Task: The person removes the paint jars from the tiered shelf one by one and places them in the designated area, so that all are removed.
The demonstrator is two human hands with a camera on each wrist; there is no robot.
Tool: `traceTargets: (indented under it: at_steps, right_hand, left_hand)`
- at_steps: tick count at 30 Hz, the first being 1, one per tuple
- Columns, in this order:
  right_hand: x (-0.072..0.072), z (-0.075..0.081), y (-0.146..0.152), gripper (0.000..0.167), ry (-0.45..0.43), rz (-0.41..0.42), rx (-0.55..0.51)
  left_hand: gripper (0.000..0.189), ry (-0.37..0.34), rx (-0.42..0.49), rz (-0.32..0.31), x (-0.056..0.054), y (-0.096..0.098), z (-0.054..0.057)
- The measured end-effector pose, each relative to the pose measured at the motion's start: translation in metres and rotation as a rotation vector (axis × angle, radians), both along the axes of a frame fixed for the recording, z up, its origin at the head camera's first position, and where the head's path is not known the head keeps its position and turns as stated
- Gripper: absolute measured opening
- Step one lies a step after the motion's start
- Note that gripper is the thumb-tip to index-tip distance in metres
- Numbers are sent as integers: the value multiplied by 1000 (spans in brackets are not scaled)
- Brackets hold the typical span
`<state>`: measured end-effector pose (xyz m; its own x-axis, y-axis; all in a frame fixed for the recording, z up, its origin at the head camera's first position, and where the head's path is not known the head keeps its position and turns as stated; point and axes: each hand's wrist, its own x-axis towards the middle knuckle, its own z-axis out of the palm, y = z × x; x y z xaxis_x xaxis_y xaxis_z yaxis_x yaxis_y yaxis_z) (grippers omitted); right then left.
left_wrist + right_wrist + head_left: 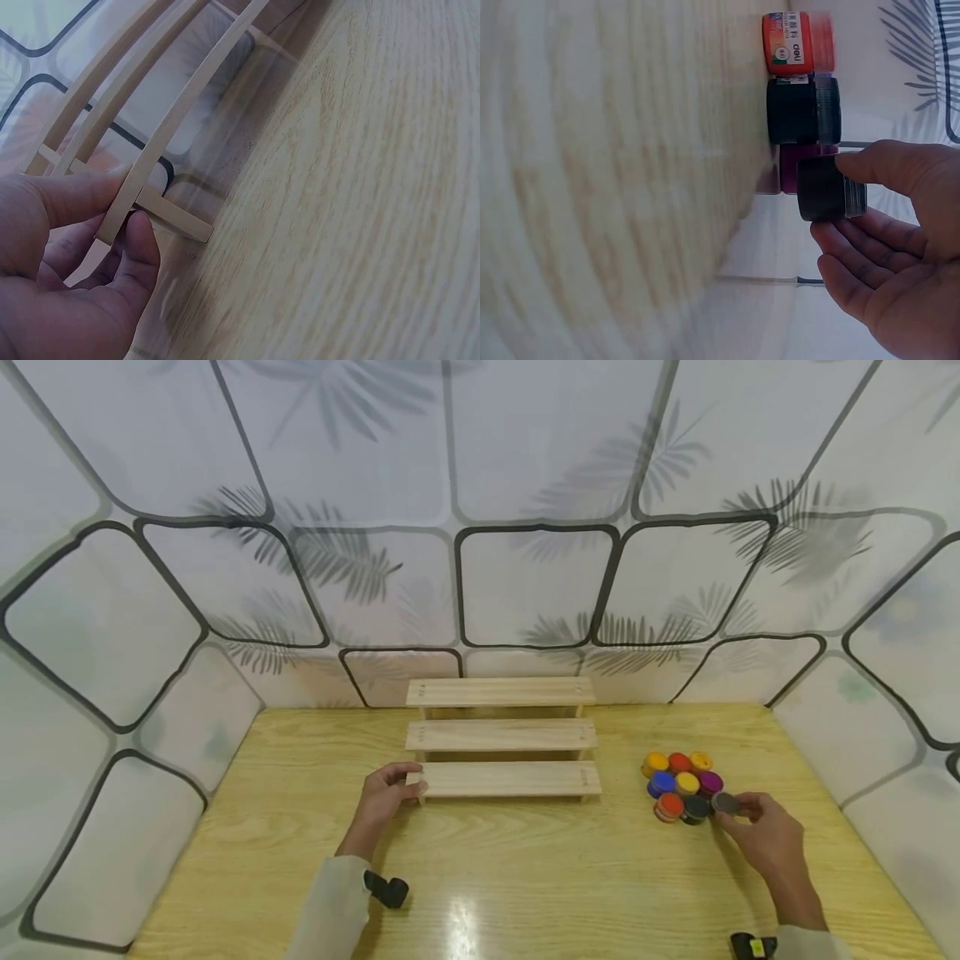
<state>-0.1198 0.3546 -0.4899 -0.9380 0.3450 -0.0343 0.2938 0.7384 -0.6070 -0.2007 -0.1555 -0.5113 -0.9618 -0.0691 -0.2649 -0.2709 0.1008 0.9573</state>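
Observation:
A three-tier wooden shelf stand (502,778) stands at the middle back. My left hand (381,795) pinches the left end of its lowest board, with the thumb and fingers on opposite faces of the plank (161,142) in the left wrist view. On the right, my right hand (772,835) holds a dark paint jar (823,189) between thumb and fingers. This jar is at the near right corner of a cluster of paint jars. Closest to it are a black jar (695,810) and a purple jar (710,783).
More jars in the cluster are a red-orange one (669,807), a blue one (662,784), a red one (679,762) and several yellow ones (686,783). Patterned white fabric walls (532,585) enclose the wood-grain table (525,868) at the back and sides.

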Motion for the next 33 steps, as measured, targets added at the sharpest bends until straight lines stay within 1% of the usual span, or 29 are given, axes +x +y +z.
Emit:
traceTargets:
  at_steps: [3, 9, 13, 18, 22, 25, 29, 33]
  right_hand:
    - [-2, -4, 2, 44, -20, -15, 10]
    - [-6, -11, 3, 44, -24, -26, 29]
    - [-6, -12, 2, 44, -28, -17, 43]
    - [-7, -12, 3, 44, -37, -23, 19]
    - [-5, -10, 3, 43, -35, -15, 3]
    - [-6, -8, 4, 47, -51, -7, 3]
    - [-6, -4, 3, 58, -80, 31, 23]
    - [-4, -2, -2, 62, -39, 53, 67]
  left_hand:
    - [31, -2, -2, -2, -1, 1, 0]
    - [30, -4, -12, 2, 0, 2, 1]
    - [30, -7, -10, 2, 0, 2, 1]
    - [31, -8, -8, -3, 0, 2, -2]
    - [32, -7, -1, -6, 0, 4, 0]
    - [33, -4, 6, -16, -1, 5, 2]
    - [33, 9, -9, -32, -1, 3, 2]
    - [32, 29, -38, -52, 1, -1, 1]
